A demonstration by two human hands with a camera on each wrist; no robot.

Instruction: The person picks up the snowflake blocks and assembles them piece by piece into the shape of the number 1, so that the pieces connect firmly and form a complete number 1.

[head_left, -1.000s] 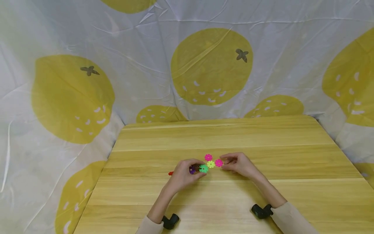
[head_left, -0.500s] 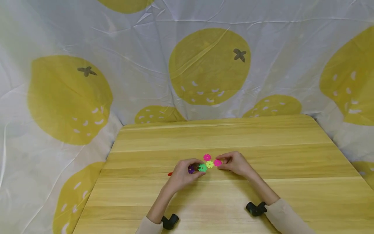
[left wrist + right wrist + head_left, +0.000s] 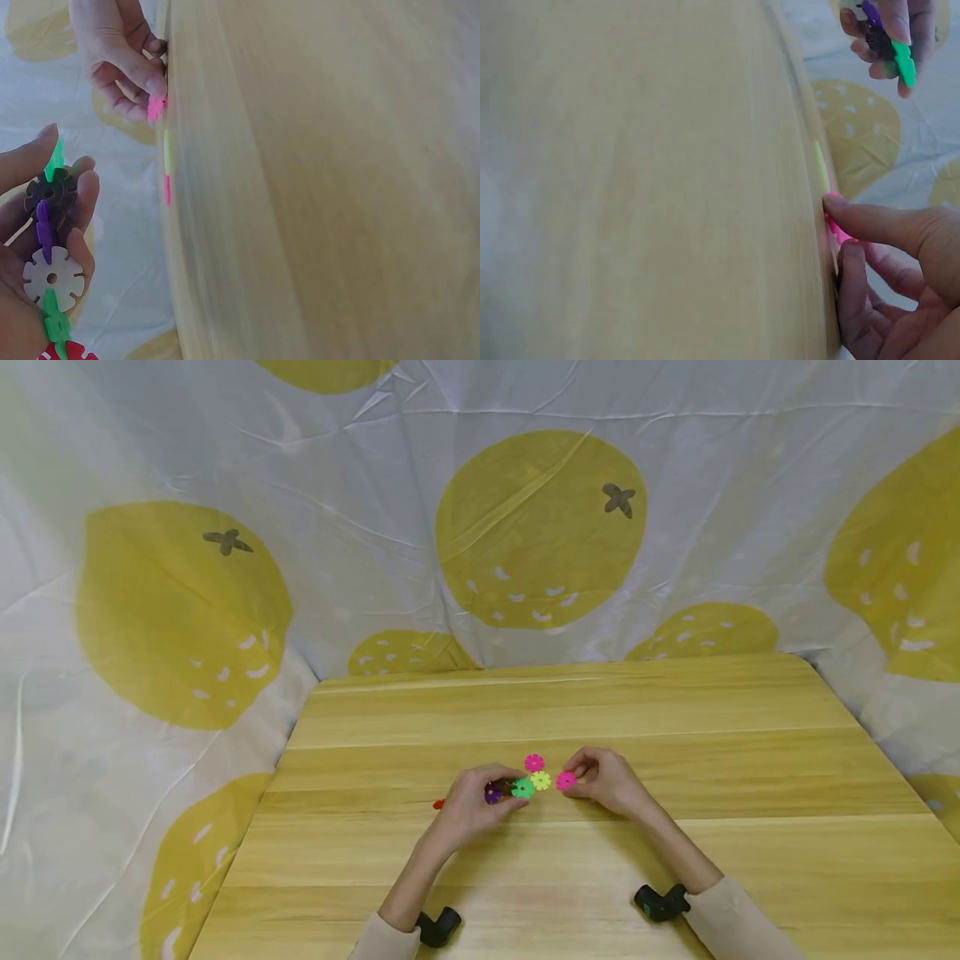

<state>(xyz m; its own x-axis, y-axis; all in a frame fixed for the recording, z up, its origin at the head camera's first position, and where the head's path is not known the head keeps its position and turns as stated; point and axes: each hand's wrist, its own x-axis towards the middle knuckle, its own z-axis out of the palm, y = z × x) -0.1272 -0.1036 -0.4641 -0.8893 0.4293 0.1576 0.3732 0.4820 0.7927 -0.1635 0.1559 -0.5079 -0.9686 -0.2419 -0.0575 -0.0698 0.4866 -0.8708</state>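
Observation:
A chain of notched plastic discs rests in my left hand (image 3: 468, 806), whose curved fingers and thumb hold it. From its free end the chain runs through a green disc (image 3: 522, 788), a dark brown disc (image 3: 51, 191), a purple disc (image 3: 46, 232), a white disc (image 3: 54, 278), another green disc (image 3: 57, 322) and a red disc (image 3: 69, 351). Between thumb and fingers my right hand (image 3: 611, 783) pinches a pink disc (image 3: 566, 781). Just left of it on the table lie a yellow disc (image 3: 541, 781) and a second pink disc (image 3: 534, 763).
The wooden table (image 3: 675, 710) stretches out on all sides of the hands. Behind it and at its sides hangs a white cloth (image 3: 360, 543) printed with big lemons. A black device (image 3: 438, 928) sits at the left wrist, and a similar device (image 3: 662, 903) at the right.
The pink disc in my right hand first draws close to the yellow disc, then shifts slightly right, leaving a wider gap. My left hand stays almost still with the chain.

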